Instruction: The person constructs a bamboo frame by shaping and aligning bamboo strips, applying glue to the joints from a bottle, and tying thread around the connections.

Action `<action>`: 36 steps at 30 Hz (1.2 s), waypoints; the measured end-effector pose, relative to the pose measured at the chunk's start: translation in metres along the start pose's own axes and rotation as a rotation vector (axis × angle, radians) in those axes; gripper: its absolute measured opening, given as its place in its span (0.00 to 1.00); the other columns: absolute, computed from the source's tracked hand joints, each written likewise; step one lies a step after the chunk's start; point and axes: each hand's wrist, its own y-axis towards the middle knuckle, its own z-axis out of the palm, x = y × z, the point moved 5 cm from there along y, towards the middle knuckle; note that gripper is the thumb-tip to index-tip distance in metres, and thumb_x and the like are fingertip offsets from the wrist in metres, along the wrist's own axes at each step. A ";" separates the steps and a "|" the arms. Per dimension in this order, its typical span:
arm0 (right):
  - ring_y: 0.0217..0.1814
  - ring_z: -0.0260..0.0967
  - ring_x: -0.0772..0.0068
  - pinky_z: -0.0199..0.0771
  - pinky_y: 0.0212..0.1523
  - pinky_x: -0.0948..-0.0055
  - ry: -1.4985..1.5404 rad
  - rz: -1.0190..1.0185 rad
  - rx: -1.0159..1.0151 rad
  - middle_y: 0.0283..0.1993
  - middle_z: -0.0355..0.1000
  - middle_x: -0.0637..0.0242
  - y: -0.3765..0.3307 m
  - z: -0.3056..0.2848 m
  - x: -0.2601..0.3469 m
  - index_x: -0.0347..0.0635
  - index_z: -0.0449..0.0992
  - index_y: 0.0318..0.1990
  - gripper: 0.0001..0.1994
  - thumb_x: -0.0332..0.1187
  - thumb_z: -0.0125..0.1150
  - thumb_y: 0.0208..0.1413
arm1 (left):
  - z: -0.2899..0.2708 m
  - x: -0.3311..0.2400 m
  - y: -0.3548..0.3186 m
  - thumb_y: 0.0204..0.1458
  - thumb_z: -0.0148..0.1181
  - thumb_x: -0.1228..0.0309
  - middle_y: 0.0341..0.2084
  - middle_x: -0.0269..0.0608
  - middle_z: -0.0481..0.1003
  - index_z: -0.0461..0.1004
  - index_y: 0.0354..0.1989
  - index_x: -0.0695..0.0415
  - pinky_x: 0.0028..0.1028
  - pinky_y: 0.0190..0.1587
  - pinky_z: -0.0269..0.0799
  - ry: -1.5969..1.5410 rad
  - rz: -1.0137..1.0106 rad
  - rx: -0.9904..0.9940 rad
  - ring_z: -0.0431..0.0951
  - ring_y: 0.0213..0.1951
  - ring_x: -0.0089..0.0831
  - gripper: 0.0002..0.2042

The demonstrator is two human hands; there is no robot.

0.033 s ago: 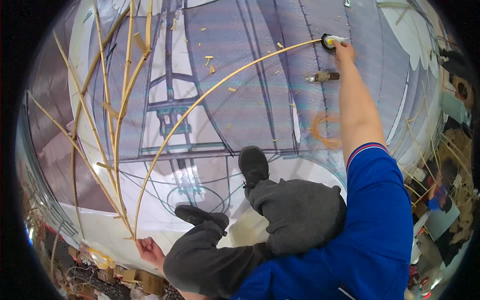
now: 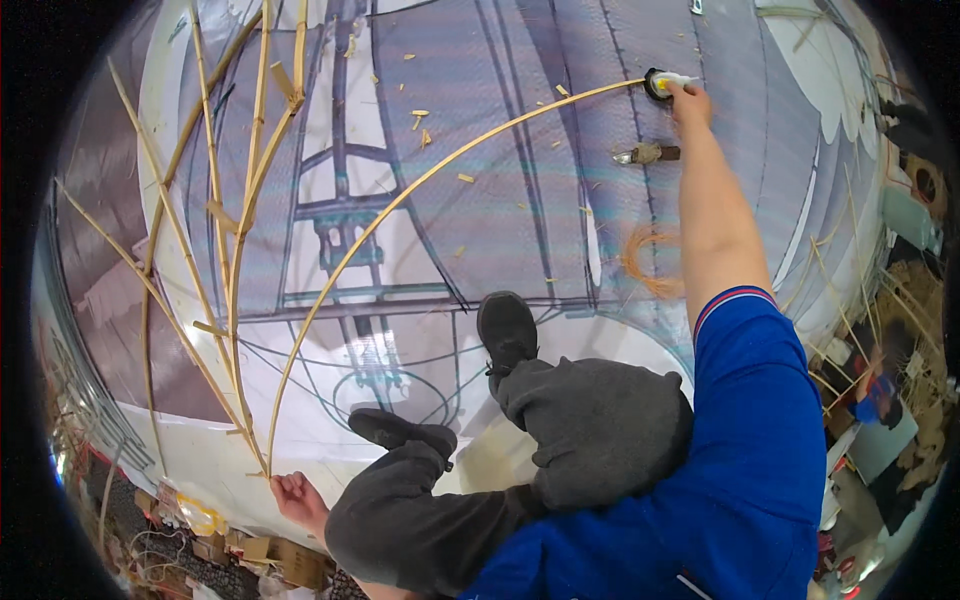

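Bent bamboo strip [image 2: 400, 200], left hand [image 2: 298, 497] fingers gripping near end, right hand [image 2: 690, 103] apparently pinching far end.

Bamboo strip [image 2: 400, 200] on sheet [image 2: 520, 230], left of knife [image 2: 648, 154]

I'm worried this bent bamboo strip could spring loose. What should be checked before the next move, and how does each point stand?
1. Left hand pins the bamboo strip at its near end: ok.
2. Right hand holds the far end by the tape roll: ok.
3. Strip arcs smoothly, no visible crack: ok.
4. Far end already taped down: cannot tell.
5. Knife-like tool lies apart from the right hand: ok.
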 end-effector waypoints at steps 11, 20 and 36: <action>0.34 0.69 0.78 0.69 0.33 0.73 0.255 -0.075 -0.027 0.36 0.76 0.69 -0.043 0.018 -0.005 0.37 0.78 0.43 0.20 0.38 0.80 0.49 | -0.012 0.014 0.004 0.68 0.56 0.71 0.18 0.30 0.57 0.69 0.31 0.60 0.27 0.29 0.57 0.016 -0.004 0.015 0.53 0.19 0.21 0.11; 0.35 0.66 0.81 0.68 0.35 0.77 0.308 -0.333 0.126 0.36 0.72 0.73 -0.137 -0.018 0.043 0.41 0.76 0.44 0.16 0.37 0.75 0.55 | -0.064 0.027 0.023 0.60 0.61 0.73 0.22 0.29 0.67 0.76 0.37 0.58 0.24 0.29 0.67 0.106 0.047 -0.146 0.66 0.24 0.21 0.02; 0.50 0.72 0.76 0.72 0.53 0.74 0.007 -1.232 1.287 0.50 0.76 0.65 -0.712 -0.029 0.378 0.37 0.76 0.51 0.14 0.24 0.66 0.57 | -0.009 0.040 0.012 0.58 0.62 0.74 0.21 0.29 0.70 0.76 0.29 0.60 0.22 0.27 0.58 -0.150 0.122 -0.012 0.64 0.24 0.17 0.06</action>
